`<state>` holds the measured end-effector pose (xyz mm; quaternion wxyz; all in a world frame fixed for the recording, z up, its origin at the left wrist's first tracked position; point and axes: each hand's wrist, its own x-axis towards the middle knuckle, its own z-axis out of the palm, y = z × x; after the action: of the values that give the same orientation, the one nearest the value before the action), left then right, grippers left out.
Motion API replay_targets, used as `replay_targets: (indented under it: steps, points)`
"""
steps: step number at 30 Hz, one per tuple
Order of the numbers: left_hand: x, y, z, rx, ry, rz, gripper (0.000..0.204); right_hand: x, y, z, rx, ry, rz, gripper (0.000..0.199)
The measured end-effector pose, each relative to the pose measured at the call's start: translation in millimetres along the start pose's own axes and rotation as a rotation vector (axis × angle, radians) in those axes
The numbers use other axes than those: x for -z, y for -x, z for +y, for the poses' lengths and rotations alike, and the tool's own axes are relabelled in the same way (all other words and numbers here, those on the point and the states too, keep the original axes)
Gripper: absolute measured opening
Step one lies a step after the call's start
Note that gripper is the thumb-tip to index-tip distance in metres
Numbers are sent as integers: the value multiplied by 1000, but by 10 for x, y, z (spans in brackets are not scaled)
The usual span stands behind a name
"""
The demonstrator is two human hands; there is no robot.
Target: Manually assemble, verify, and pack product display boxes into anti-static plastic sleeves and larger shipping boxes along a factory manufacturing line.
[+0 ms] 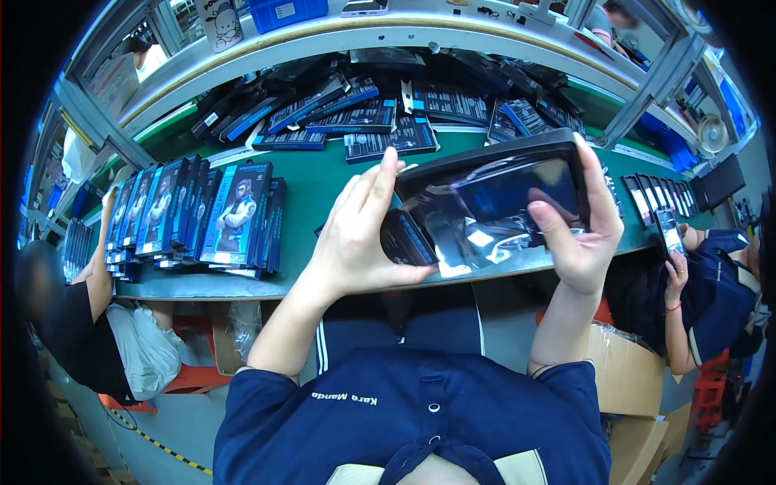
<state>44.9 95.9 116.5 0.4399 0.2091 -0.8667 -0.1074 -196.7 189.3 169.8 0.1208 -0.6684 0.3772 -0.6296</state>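
The person's right hand point(582, 218) grips the right end of a black tray point(570, 145), fingers curled behind it and thumb bent over its front. Shiny clear film point(480, 238) covers that front. The left hand point(356, 234) is spread wide about the other end, where a dark flap point(406, 234) shows, one finger raised by the top corner and the thumb along the lower one; whether it truly grips there, I cannot tell. The tray is tilted, held up over the near edge of a green table point(311, 186).

To the left, dark blue boxes point(238, 214) stand upright in rows, a co-worker's arm point(99, 275) beside them. More boxes lie heaped at the back point(356, 117), beneath a shelf point(477, 32). On the right, another co-worker point(715, 283) holds a small dark object point(669, 232).
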Motion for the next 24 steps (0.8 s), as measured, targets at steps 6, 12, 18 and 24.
replay_targets:
  steps: [6,12,18,24]
  points:
    - [-135,69,104,-69,-75,64,125,-175,13,149,-2,190,-53,64]
    - [-455,147,145,151,340,378,140,-507,98,120,330,355,-157,28]
    - [-654,355,27,219,277,542,87,-853,240,327,-487,-558,-168,19]
    - [-345,136,213,431,1080,588,34,-1154,445,661,109,-239,201,12]
